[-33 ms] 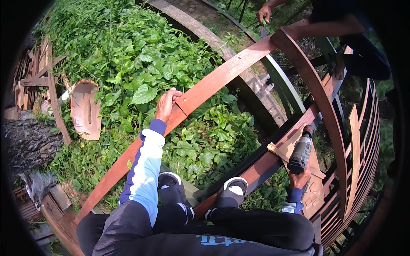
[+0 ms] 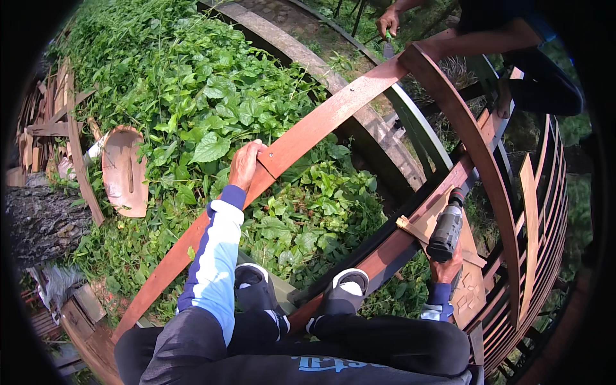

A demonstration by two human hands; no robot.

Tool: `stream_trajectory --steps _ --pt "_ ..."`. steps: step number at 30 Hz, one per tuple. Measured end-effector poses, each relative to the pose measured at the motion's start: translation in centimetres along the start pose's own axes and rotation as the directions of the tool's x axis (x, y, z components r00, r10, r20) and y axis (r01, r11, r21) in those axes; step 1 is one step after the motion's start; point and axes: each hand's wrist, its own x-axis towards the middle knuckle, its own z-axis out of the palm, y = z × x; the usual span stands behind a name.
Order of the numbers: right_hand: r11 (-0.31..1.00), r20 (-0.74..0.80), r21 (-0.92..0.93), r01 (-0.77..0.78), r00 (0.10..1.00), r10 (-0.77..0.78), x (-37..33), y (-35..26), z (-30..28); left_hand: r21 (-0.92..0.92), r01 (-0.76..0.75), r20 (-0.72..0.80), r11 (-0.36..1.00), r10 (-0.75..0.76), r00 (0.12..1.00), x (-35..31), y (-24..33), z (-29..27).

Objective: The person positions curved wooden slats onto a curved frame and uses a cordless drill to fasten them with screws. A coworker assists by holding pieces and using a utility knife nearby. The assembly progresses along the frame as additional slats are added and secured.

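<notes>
The two hands are well apart. The left hand [image 2: 242, 165] rests at the left edge of a long reddish-brown wooden board [image 2: 321, 125], fingers bent against that edge beside a seam, with a screw head [image 2: 271, 154] just past the seam; whether the thumb closes underneath cannot be told. The board slants over leafy vines [image 2: 256, 102], its far end meeting a second board [image 2: 471, 128] at a corner, where a co-worker's forearm [image 2: 481, 42] lies. The co-worker's hand [image 2: 388, 22] holds a green-handled tool [image 2: 388, 43] beyond the far end. The right hand [image 2: 447, 266] is wrapped around a cordless drill [image 2: 446, 234], its chuck [image 2: 456, 196] pointing away from the person, above pale wood pieces [image 2: 417, 228] near a lower reddish rail [image 2: 388, 251].
</notes>
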Motion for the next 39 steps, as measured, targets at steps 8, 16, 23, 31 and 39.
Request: stream_trajectory --steps 8,16,23,31,39 --pt "0.997 0.023 0.074 -0.035 0.999 0.034 -0.5 -1.0 -0.1 0.723 -0.340 0.175 0.602 0.317 0.932 -2.6 0.4 1.2" --pt "0.997 0.015 0.055 -0.044 0.999 0.043 0.3 -1.7 0.0 0.735 -0.258 0.051 0.627 0.328 0.943 -2.0 0.5 2.5" --pt "0.995 0.041 0.083 -0.048 0.998 0.045 0.5 -2.0 -0.1 0.733 -0.268 0.032 0.625 0.362 0.932 -2.1 0.7 2.5" --pt "0.996 0.055 0.052 -0.069 0.996 0.067 0.6 -1.7 -0.1 0.741 -0.256 0.053 0.620 0.326 0.944 -2.2 1.0 2.4" --pt "0.998 0.026 0.053 -0.030 0.999 0.028 1.0 -2.6 -0.1 0.733 -0.254 0.052 0.631 0.320 0.946 -2.2 1.0 2.3"
